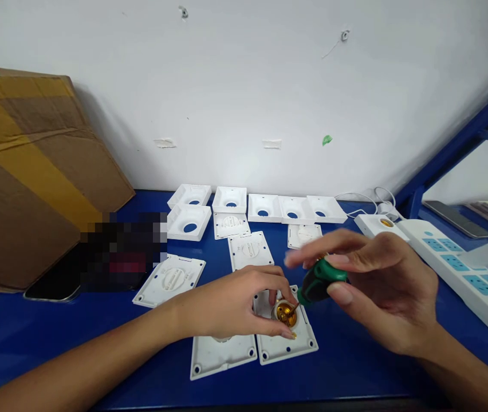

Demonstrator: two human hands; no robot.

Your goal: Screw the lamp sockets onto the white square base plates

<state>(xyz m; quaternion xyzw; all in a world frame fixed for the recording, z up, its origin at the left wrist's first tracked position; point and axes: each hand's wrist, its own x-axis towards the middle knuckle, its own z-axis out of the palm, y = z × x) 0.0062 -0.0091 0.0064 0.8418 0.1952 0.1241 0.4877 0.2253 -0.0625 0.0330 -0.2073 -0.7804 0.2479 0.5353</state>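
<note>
My left hand (235, 303) is closed round a white lamp-socket plate (287, 337) with a brass socket (286, 312) in its middle, steadying it on the blue table (55, 343). My right hand (381, 280) pinches the green and black handle of a screwdriver (319, 280). Its shaft points down-left into the brass socket. A second white plate (222, 352) lies face down just left of the held one, partly under my left hand.
Several white plates and open box backs (231, 200) with round holes lie in rows toward the wall. A cardboard sheet (24, 171) leans at the left, a phone (55, 289) beside it. A white power strip (463, 269) and a socket unit (381, 224) sit at the right.
</note>
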